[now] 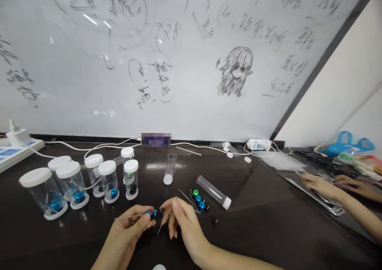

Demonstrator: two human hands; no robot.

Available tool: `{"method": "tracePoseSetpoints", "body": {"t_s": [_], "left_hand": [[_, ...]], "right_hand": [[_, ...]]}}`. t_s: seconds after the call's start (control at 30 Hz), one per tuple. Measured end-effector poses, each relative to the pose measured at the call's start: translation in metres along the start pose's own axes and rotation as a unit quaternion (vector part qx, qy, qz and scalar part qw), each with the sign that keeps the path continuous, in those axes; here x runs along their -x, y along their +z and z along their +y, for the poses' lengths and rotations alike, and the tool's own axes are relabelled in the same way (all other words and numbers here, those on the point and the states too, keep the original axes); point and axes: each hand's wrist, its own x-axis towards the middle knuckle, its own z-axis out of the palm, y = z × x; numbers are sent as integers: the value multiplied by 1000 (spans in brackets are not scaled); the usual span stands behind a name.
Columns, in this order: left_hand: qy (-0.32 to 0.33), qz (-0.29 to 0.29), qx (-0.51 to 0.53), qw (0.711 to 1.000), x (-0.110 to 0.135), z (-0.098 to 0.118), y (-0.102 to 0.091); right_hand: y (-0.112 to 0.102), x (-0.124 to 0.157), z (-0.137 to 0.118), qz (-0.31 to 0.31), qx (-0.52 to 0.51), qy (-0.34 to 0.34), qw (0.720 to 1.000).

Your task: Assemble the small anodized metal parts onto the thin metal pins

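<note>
My left hand (128, 230) pinches a small blue metal piece (153, 213) threaded on a thin metal rod (128, 217), which sticks out to the left. Facing it, my right hand (186, 226) has its fingertips curled near the black end of the blue piece. A second thin rod (160, 227) pokes down from under the right fingers. Whether these fingers also touch the black end is hard to see. Just beyond the right hand lie a green metal piece (195, 193), blue metal pieces (202, 205), thin bent rods (188, 198) and a small black part (214, 221).
Several clear tubes with white caps (71, 182) stand at left. An upright tube (170, 168) is at centre, and another tube (213, 192) lies to its right. Loose white caps (229, 154) and a power strip (259, 144) sit behind. Another person's hands (324, 188) are at right.
</note>
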Motion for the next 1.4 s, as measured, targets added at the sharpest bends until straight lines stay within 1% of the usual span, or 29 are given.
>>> {"method": "tracePoseSetpoints", "body": {"t_s": [0.17,0.27,0.43,0.63,0.77,0.9,1.07,1.4], "left_hand": [[1,-25,6,1000,-1,-5,-6],[-2,-28,12,1000,-2,-5,-7],[-6,-15,21,1000,0,-3,-4],[-8,-23,27,999,-2,-4,-4],[-9,-14,26,1000,0,0,-1],[-7,-2,29,1000,3,3,3],[-15,-4,24,1000,3,4,4],[-9,2,19,1000,7,9,8]], "right_hand": [[-1,-1,1,6,-6,-7,1000],[-1,0,1,-1,-2,-9,1000],[-1,0,-1,-5,-1,-8,1000],[-1,-1,3,-5,-4,-6,1000],[-1,-2,4,-4,-6,-3,1000],[-1,-1,1,5,-10,-8,1000],[-1,-1,-1,-12,-3,-9,1000],[0,0,-1,-11,4,-12,1000]]}}
